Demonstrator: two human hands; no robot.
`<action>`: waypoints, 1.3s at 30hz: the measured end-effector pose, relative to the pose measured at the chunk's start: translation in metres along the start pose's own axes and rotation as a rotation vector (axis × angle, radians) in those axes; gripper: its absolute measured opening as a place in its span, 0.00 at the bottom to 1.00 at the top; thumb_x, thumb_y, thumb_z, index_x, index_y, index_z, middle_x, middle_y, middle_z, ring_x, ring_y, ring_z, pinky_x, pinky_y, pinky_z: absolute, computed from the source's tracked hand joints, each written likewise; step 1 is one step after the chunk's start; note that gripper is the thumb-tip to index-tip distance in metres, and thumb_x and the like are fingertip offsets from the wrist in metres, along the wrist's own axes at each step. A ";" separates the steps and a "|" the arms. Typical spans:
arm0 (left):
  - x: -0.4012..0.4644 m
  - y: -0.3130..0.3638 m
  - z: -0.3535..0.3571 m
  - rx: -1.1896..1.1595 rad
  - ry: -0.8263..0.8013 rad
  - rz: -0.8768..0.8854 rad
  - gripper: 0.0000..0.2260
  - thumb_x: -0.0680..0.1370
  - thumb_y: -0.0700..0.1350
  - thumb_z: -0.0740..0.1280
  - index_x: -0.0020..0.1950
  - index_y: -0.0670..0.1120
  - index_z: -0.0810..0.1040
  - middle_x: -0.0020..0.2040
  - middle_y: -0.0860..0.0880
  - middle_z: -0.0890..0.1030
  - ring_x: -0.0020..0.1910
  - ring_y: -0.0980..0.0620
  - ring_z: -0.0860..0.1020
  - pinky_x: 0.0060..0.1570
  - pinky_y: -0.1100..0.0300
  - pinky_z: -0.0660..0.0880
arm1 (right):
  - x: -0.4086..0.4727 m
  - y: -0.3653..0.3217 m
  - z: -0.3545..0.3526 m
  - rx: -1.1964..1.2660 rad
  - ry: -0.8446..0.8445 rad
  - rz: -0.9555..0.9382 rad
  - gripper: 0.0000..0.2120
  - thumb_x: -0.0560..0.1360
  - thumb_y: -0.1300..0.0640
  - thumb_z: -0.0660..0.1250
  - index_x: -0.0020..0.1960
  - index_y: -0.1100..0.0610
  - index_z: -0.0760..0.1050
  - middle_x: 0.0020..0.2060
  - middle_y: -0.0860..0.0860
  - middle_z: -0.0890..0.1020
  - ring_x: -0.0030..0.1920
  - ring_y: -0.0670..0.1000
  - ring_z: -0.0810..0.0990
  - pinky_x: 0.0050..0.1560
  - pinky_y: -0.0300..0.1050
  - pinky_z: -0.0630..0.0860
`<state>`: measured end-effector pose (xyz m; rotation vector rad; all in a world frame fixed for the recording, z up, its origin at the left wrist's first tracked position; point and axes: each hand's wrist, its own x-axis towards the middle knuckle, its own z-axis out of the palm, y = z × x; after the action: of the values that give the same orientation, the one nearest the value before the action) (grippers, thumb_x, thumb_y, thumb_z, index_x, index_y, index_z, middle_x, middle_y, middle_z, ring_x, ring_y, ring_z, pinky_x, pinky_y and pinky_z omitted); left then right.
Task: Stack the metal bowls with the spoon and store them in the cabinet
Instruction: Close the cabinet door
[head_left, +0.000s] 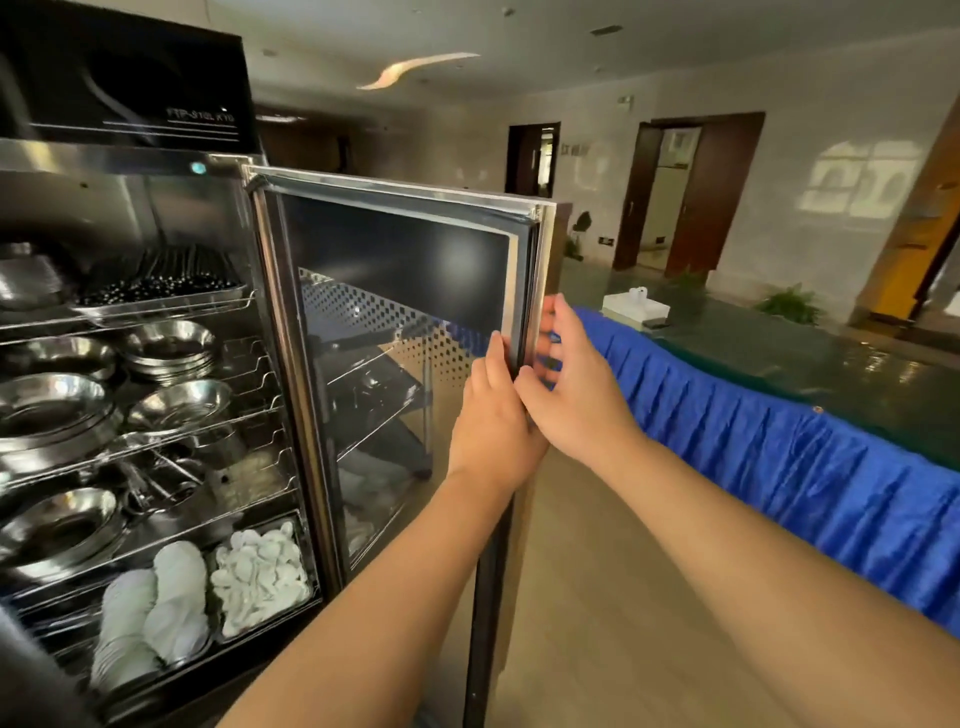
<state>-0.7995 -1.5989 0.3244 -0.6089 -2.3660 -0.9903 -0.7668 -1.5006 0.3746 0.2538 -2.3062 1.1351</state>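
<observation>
Big tiled hall, blue-skirted table (779, 467) right of the cabinet (156, 312). Cabinet door (395, 322) swung wide. Left hand (493, 431) and right hand (576, 395) both clamped on the door's free edge, fingers wrapped round it, probably to control the swing. Metal bowls (57, 410) already stacked on the wire shelves inside the cabinet. Can't pick out the spoon.
</observation>
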 end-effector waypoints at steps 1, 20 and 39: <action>-0.005 0.001 -0.002 -0.048 0.025 -0.027 0.38 0.78 0.46 0.68 0.81 0.39 0.51 0.75 0.40 0.64 0.71 0.44 0.65 0.71 0.50 0.67 | -0.002 -0.001 -0.001 0.027 -0.010 -0.025 0.36 0.79 0.60 0.67 0.81 0.48 0.53 0.72 0.43 0.72 0.68 0.39 0.74 0.70 0.49 0.75; -0.111 -0.045 -0.126 -0.005 0.430 -0.317 0.26 0.68 0.61 0.77 0.57 0.57 0.67 0.40 0.55 0.80 0.38 0.59 0.80 0.34 0.68 0.73 | -0.037 -0.054 0.057 0.132 -0.294 -0.546 0.26 0.80 0.54 0.63 0.77 0.50 0.66 0.70 0.46 0.74 0.69 0.41 0.71 0.64 0.29 0.64; -0.185 -0.188 -0.330 0.062 0.521 -0.419 0.26 0.63 0.56 0.78 0.53 0.70 0.68 0.52 0.65 0.78 0.53 0.64 0.79 0.46 0.70 0.78 | -0.071 -0.164 0.298 0.501 -0.781 -0.069 0.29 0.63 0.27 0.72 0.58 0.41 0.76 0.49 0.41 0.84 0.51 0.39 0.82 0.55 0.43 0.77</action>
<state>-0.6740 -2.0020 0.3171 0.1733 -2.0677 -1.0810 -0.7604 -1.8402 0.2993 1.1260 -2.5454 1.7966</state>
